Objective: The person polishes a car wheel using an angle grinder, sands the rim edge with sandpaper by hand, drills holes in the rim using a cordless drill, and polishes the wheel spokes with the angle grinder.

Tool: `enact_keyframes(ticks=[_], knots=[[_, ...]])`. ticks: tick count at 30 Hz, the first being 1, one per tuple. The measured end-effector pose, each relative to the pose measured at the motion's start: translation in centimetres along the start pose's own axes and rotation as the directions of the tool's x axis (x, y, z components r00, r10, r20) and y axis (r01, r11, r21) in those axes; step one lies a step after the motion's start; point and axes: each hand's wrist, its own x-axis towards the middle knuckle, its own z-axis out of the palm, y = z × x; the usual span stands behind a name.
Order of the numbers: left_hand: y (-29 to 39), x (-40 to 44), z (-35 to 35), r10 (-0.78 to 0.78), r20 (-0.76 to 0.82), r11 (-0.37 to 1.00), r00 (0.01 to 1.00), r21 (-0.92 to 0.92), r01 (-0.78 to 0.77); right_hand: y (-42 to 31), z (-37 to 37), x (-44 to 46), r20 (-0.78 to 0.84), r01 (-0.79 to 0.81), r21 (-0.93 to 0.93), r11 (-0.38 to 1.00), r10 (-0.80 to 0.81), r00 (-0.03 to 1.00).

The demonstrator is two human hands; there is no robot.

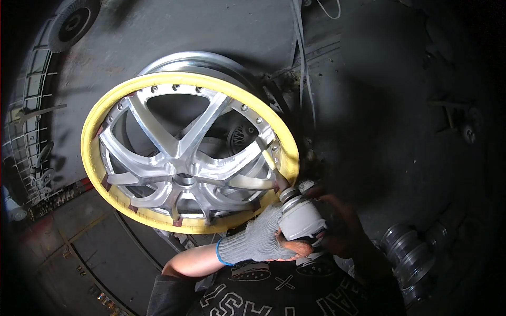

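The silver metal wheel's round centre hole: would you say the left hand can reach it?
Probably not freely: the grey-gloved left hand holds the pale power tool, though the hole looks uncovered.

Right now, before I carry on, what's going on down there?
A person in a gloved left hand grips a pale power tool, its narrow tip pointed at the right side of a silver wheel rim. The right hand is by the tool, too shadowed to tell its grip. A yellow covering runs around the wheel's outer lip. Whether the tip is touching metal is unclear.
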Motion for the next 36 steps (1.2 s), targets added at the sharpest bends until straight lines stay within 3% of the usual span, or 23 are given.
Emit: enact_keyframes(ticks=[4, 8, 10, 12, 16, 18, 19, 21, 22, 24, 25, 27, 30, 31, 33, 34, 36], knots=[[0.1, 0.0, 0.0, -0.003, -0.002, 0.999, 1.000, -0.047, 0.003, -0.2, 0.1, -0.1, 0.005, -0.031, -0.094, 0.995, 0.032, 0.999], [0.9, 0.9, 0.1, -0.002, -0.024, 0.982, 1.000, -0.189, -0.003, -0.8, 0.3, 0.3, -0.031, -0.077, -0.018, 0.997, 0.076, 0.997], [1.9, 1.2, 0.4, -0.188, -0.017, 0.894, 0.982, -0.418, 0.164, -0.5, 0.3, 0.2, -0.046, -0.062, -0.030, 0.998, 0.060, 0.997], [2.0, 1.1, 0.2, -0.421, 0.057, 0.679, 0.905, -0.642, 0.356, -0.4, 0.2, 0.2, -0.046, -0.021, -0.076, 0.997, 0.017, 0.999], [-0.7, 0.4, -0.6, -0.368, 0.089, 0.760, 0.926, -0.545, 0.354, -1.0, 0.2, 0.7, 0.002, 0.111, -0.148, 0.983, -0.112, 0.994], [-1.2, 0.4, -0.8, -0.355, 0.098, 0.779, 0.930, -0.519, 0.352, -1.2, 0.4, 0.3, 0.005, -0.073, -0.001, 0.997, 0.073, 0.997], [-1.4, 0.5, -0.8, -0.256, 0.055, 0.857, 0.965, -0.449, 0.253, -1.2, 0.4, 0.2, 0.010, -0.135, 0.047, 0.990, 0.134, 0.991], [-1.8, 0.9, -0.6, -0.040, -0.004, 0.957, 0.999, -0.287, 0.037, -0.9, 0.2, 0.2, -0.007, -0.076, -0.101, 0.992, 0.076, 0.997], [-1.9, 1.0, -0.6, 0.073, -0.018, 0.977, 0.997, -0.198, -0.076, -0.8, 0.2, 0.2, -0.012, -0.057, -0.151, 0.987, 0.056, 0.998], [-1.5, 1.1, -0.5, 0.186, -0.020, 0.976, 0.982, -0.107, -0.187, -1.0, 0.4, 0.2, -0.046, -0.063, -0.080, 0.995, 0.059, 0.997], [-0.9, 1.0, -0.6, -0.046, 0.020, 0.921, 0.999, -0.386, 0.050, -1.1, 0.4, 0.1, -0.057, -0.064, -0.057, 0.996, 0.061, 0.997], [-0.4, 0.7, -0.5, -0.255, 0.122, 0.738, 0.959, -0.617, 0.274, -1.0, 0.5, 0.1, -0.056, -0.084, -0.010, 0.996, 0.084, 0.995], [-0.5, 0.3, -0.4, -0.337, 0.098, 0.702, 0.936, -0.636, 0.320, -0.7, 0.4, 0.1, -0.021, -0.078, -0.040, 0.996, 0.077, 0.997], [-1.0, 0.0, -0.2, -0.111, -0.011, 0.919, 0.994, -0.382, 0.098, -0.6, 0.3, 0.2, -0.010, -0.072, -0.054, 0.996, 0.072, 0.997], [-1.6, -0.1, -0.2, 0.145, -0.042, 0.986, 0.989, -0.074, -0.148, -0.3, 0.3, 0.4, 0.006, 0.019, -0.126, 0.992, -0.019, 1.000], [-1.7, 0.1, -0.2, 0.182, -0.040, 0.982, 0.983, -0.054, -0.184, -0.3, 0.3, 0.4, 0.012, 0.050, -0.149, 0.988, -0.049, 0.999], [-1.4, 0.2, -0.4, 0.219, -0.037, 0.975, 0.975, -0.034, -0.220, -0.9, 0.3, 0.1, 0.000, -0.057, -0.151, 0.987, 0.058, 0.998]])
